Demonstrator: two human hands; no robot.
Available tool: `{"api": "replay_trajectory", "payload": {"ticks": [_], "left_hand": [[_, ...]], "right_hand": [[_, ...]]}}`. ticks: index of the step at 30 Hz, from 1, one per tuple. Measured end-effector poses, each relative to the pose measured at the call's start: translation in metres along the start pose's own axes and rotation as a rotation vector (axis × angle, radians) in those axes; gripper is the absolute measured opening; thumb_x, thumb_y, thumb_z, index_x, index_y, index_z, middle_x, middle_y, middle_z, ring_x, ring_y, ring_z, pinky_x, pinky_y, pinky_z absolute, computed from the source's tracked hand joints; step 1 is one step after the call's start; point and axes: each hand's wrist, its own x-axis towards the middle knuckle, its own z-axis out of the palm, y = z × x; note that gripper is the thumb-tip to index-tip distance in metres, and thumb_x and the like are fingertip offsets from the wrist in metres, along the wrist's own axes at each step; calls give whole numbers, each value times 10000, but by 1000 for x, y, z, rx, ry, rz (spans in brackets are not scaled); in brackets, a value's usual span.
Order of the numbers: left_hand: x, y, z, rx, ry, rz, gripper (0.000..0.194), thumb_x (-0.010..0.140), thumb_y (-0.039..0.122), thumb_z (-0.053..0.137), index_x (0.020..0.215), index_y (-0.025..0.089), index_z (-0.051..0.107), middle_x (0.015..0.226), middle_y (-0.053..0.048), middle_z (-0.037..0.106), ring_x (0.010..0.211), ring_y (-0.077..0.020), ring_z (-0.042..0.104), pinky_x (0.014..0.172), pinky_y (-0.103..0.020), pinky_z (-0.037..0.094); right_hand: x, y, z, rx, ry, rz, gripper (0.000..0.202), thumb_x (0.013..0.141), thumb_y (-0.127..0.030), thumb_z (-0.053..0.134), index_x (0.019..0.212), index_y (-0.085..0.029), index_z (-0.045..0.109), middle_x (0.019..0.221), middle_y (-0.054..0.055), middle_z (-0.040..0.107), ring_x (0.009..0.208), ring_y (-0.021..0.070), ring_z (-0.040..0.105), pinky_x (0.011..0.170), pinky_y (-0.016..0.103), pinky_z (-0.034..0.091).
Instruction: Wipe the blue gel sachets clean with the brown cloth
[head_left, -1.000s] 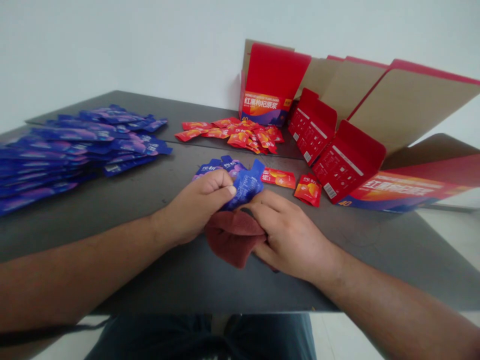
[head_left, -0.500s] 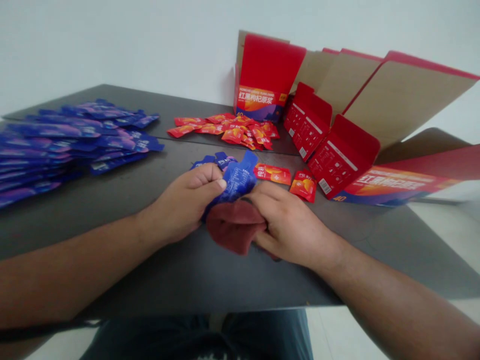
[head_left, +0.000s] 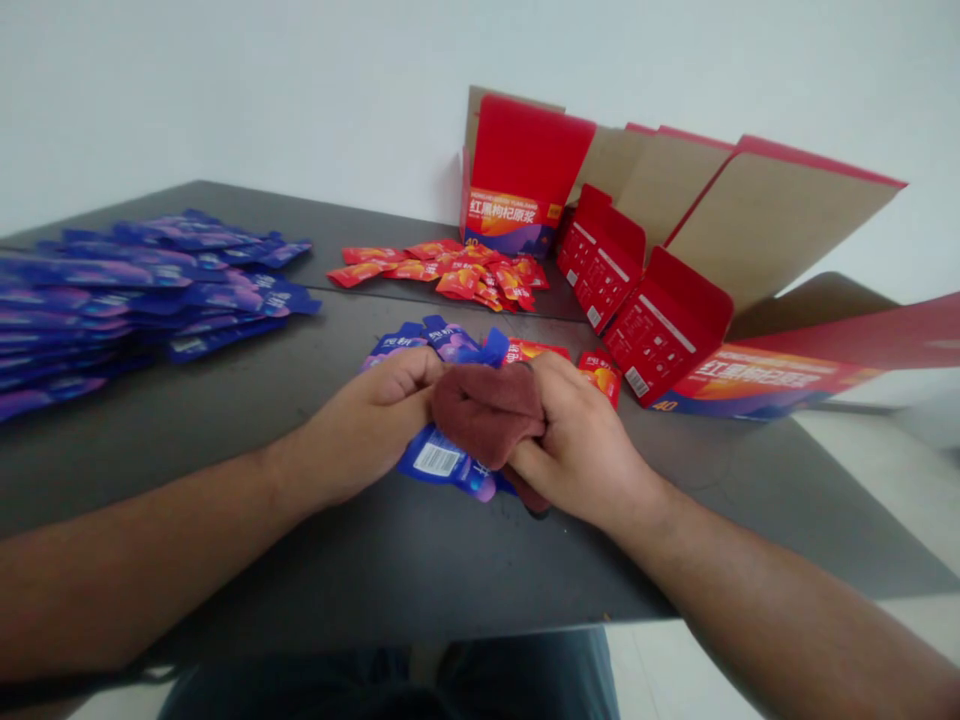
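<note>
My right hand [head_left: 581, 435] is closed around a brown cloth [head_left: 487, 408]. The cloth lies over part of a blue pouch [head_left: 442, 458], whose barcode side shows below it. My left hand [head_left: 371, 420] pinches the pouch at its left side, thumb against the cloth. Behind my hands, other blue pouches [head_left: 391, 341] lie on the grey table [head_left: 315, 570]. Two red sachets, one of them [head_left: 600, 374] at the right, lie partly hidden behind my right hand.
A large heap of blue pouches [head_left: 127, 290] covers the table's left side. A pile of red sachets [head_left: 450, 270] lies at the back middle. Open red boxes [head_left: 667, 325] stand along the right, with another box [head_left: 517, 180] behind the sachets.
The cloth has moved up over the blue pouch and now reaches my left thumb. The pouch's barcode side has come into view below the cloth. The camera view has shifted slightly.
</note>
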Motion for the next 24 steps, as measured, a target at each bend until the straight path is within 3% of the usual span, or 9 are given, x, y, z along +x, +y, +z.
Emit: {"api": "replay_trajectory", "payload": {"ticks": [5, 10, 15, 20, 24], "left_hand": [[0, 4, 0, 146, 33, 47, 290, 945, 404, 715, 779, 213, 574, 704, 22, 540, 615, -128, 451, 547, -265, 369], [1, 4, 0, 117, 28, 20, 306, 924, 438, 743, 790, 223, 571, 698, 14, 562, 595, -140, 465, 523, -270, 336], [0, 7, 0, 183, 56, 55, 273, 937, 379, 701, 768, 209, 572, 701, 15, 550, 608, -134, 454, 533, -260, 377], [1, 5, 1, 112, 28, -47, 258, 917, 427, 741, 846, 227, 594, 714, 10, 594, 585, -137, 488, 513, -261, 359], [0, 2, -1, 105, 7, -19, 285, 912, 414, 757, 788, 221, 589, 713, 9, 589, 579, -128, 475, 500, -257, 343]], "right_hand": [[-2, -4, 2, 66, -226, -121, 131, 921, -168, 639, 1036, -217, 601, 1083, 82, 687, 1000, 232, 648, 861, 363, 558], [-1, -2, 1, 11, -35, -15, 167, 856, -153, 673, 944, -237, 559, 993, 61, 664, 963, 239, 629, 846, 377, 550], [-2, -4, 2, 64, -261, -138, 174, 923, -163, 642, 1084, -222, 620, 1079, 72, 691, 1002, 225, 649, 861, 353, 559], [2, 4, -1, 16, -25, 6, 157, 834, -159, 654, 922, -236, 549, 927, 40, 631, 896, 227, 611, 784, 355, 520], [4, 6, -3, 73, -127, -71, 159, 840, -152, 644, 911, -239, 531, 899, 19, 611, 851, 204, 596, 742, 326, 493]]}}
